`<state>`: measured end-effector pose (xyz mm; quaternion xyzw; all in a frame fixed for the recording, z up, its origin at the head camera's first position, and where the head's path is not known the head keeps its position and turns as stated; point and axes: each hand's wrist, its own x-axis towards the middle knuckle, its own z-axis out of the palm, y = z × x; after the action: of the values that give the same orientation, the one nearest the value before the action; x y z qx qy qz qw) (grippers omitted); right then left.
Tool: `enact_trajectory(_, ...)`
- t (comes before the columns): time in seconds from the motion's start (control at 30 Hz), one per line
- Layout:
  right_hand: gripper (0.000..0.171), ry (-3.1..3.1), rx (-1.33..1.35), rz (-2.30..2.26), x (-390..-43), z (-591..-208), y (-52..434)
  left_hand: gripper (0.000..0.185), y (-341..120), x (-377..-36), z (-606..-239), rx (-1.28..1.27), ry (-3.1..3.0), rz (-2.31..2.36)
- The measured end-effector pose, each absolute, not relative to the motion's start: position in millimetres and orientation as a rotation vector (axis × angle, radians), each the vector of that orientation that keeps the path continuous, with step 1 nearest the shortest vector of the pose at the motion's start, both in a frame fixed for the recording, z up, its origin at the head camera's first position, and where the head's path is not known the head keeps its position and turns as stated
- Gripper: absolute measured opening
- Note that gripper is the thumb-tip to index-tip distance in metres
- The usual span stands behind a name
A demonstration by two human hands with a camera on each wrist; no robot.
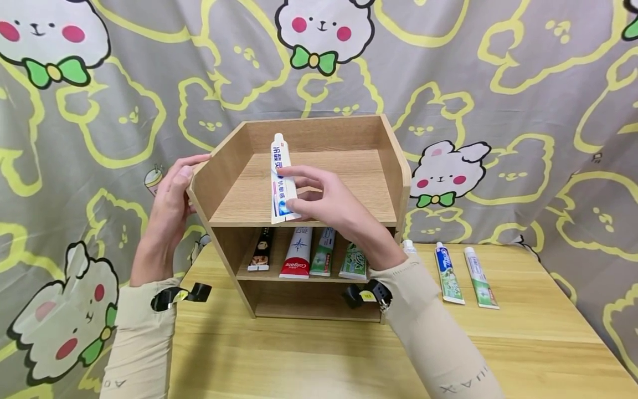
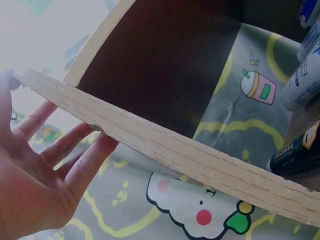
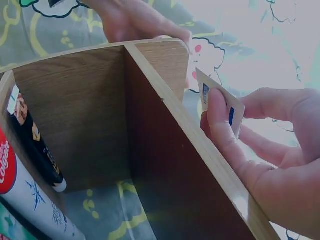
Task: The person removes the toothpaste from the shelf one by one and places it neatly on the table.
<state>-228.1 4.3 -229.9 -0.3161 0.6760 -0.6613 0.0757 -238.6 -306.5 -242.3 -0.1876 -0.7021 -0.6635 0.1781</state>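
My right hand (image 1: 329, 199) pinches a white and blue toothpaste tube (image 1: 280, 177) between thumb and fingers. The tube is held cap up above the top board of a wooden shelf (image 1: 344, 185); in the right wrist view only the end of the tube (image 3: 235, 112) shows beside the fingers. At the shelf's left side panel, my left hand (image 1: 171, 194) grips the edge; its fingers bear on the wood in the left wrist view. On the middle level lie a black tube (image 1: 261, 249), a red and white Colgate tube (image 1: 297, 252) and two green tubes (image 1: 323, 252), (image 1: 354, 261).
Right of the shelf, a blue and green tube (image 1: 449, 274) and a white and green tube (image 1: 480, 277) lie on the wooden table (image 1: 538, 327). Another tube (image 1: 408, 246) is partly hidden by the right arm. A patterned curtain (image 1: 438, 105) hangs close behind the shelf.
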Motion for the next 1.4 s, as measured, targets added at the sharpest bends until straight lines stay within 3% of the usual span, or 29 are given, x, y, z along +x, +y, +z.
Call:
enact_trajectory(0.33,0.059,2.051,-1.091,-1.985,-213.2,-237.1,17.6,0.044,-308.4,-238.8,-242.2,-0.531,-1.988,-1.867)
enact_trajectory(1.4,0.066,2.09,-1.187,-2.132,-174.5,-269.8,50.1,0.044,-305.5,-239.6,-242.1,-0.511,-1.964,-1.863)
